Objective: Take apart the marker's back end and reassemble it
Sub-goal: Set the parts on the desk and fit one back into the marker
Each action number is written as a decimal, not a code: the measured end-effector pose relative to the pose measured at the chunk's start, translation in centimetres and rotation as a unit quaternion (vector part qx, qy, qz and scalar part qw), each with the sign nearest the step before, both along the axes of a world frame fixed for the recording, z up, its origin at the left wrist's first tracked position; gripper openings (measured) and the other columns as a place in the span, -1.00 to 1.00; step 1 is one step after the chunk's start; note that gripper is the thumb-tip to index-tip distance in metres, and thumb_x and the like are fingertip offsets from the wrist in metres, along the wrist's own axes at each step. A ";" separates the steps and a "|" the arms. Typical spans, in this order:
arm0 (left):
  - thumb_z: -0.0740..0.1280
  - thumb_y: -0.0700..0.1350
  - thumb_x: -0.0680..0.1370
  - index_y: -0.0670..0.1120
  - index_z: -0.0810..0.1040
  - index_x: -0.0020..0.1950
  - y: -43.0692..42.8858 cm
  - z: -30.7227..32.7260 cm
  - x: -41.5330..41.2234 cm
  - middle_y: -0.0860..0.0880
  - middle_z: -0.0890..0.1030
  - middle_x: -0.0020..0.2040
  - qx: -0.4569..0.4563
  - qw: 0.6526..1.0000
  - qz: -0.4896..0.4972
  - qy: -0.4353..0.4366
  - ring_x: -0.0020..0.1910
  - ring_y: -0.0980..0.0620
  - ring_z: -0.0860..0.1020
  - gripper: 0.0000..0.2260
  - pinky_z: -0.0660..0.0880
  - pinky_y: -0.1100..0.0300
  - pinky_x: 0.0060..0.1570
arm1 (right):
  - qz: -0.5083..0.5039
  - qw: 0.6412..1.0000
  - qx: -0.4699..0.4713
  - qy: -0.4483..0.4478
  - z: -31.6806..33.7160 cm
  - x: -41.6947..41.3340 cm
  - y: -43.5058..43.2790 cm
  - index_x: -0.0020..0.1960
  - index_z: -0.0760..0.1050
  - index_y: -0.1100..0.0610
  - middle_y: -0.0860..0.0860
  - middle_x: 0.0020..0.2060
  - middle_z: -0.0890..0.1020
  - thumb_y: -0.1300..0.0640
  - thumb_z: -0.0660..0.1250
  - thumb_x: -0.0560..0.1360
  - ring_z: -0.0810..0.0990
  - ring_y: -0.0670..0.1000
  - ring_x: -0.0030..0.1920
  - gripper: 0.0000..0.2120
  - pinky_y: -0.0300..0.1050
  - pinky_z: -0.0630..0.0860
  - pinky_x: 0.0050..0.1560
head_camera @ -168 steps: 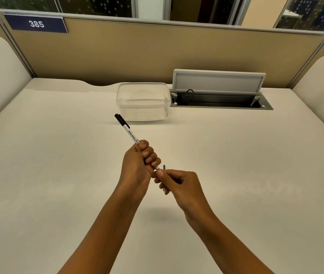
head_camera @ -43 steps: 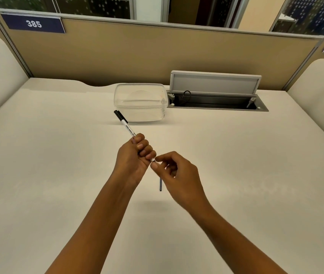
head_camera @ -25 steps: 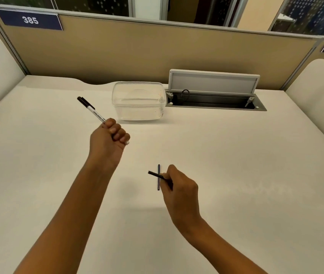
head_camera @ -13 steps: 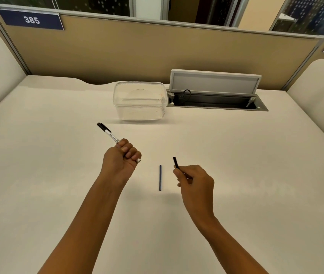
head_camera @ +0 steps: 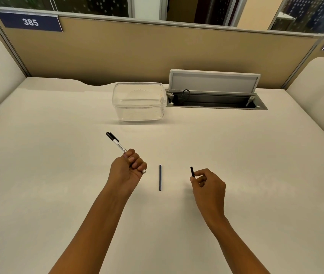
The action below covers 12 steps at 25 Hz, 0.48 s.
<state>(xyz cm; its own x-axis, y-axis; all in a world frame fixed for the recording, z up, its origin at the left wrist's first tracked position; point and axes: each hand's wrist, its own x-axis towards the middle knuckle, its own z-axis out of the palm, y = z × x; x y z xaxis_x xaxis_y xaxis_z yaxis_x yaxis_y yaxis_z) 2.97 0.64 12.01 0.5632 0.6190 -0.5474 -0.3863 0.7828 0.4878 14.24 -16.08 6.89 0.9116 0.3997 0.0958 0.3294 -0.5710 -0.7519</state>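
My left hand (head_camera: 126, 168) is a fist around a white marker (head_camera: 118, 145) with a black cap; the capped end points up and to the left, and the white back end sticks out below my little finger. A thin dark rod (head_camera: 160, 177) lies by itself on the white desk (head_camera: 58, 155) between my hands. My right hand (head_camera: 208, 181) pinches a small black piece (head_camera: 192, 171) between thumb and fingertips, holding it upright a little above the desk, to the right of the rod.
A clear plastic box (head_camera: 139, 101) stands at the back middle. Right of it is a cable tray (head_camera: 216, 101) sunk in the desk with its lid raised. A tan partition (head_camera: 157, 54) closes the far side; padded panels flank the desk.
My right hand has moved to the right, away from the rod, still holding the small black piece. My left hand with the marker has shifted slightly right. The rod has not moved.
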 end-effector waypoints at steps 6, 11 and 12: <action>-0.20 -0.43 0.42 -0.08 0.25 -0.35 -0.5 -0.4 0.1 0.05 0.28 -0.60 -0.008 1.000 -0.005 0.008 -0.66 0.11 0.20 -0.63 0.19 0.37 -0.61 | 0.010 0.993 -0.109 -0.044 -1.6 0.2 0.0 -0.05 0.53 0.22 0.11 -0.19 0.61 0.24 0.33 0.49 0.56 0.09 -0.22 -0.94 -0.15 0.37 -0.24; -0.21 -0.43 0.40 -0.07 0.25 -0.35 -0.3 -0.3 -0.1 0.06 0.28 -0.59 0.003 1.000 -0.011 0.013 -0.66 0.12 0.20 -0.63 0.18 0.36 -0.60 | 0.017 0.989 -0.138 -0.059 -1.9 -0.1 -0.1 -0.08 0.50 0.25 0.14 -0.20 0.58 0.23 0.31 0.50 0.53 0.09 -0.27 -0.92 -0.14 0.37 -0.28; -0.21 -0.43 0.40 -0.07 0.24 -0.35 -0.3 -0.3 -0.2 0.06 0.28 -0.59 0.006 1.000 -0.012 0.013 -0.66 0.12 0.20 -0.63 0.19 0.36 -0.60 | 0.016 0.989 -0.135 -0.058 -1.8 0.0 -0.1 -0.08 0.50 0.25 0.14 -0.20 0.59 0.22 0.32 0.50 0.51 0.07 -0.29 -0.92 -0.15 0.35 -0.28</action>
<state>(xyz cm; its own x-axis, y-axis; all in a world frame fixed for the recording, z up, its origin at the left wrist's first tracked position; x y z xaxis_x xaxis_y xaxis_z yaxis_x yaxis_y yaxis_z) 2.78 0.32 11.73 0.5631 0.6118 -0.5555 -0.3543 0.7860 0.5066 14.20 -16.14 5.04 0.8871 0.4538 0.0845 0.4257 -0.7338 -0.5294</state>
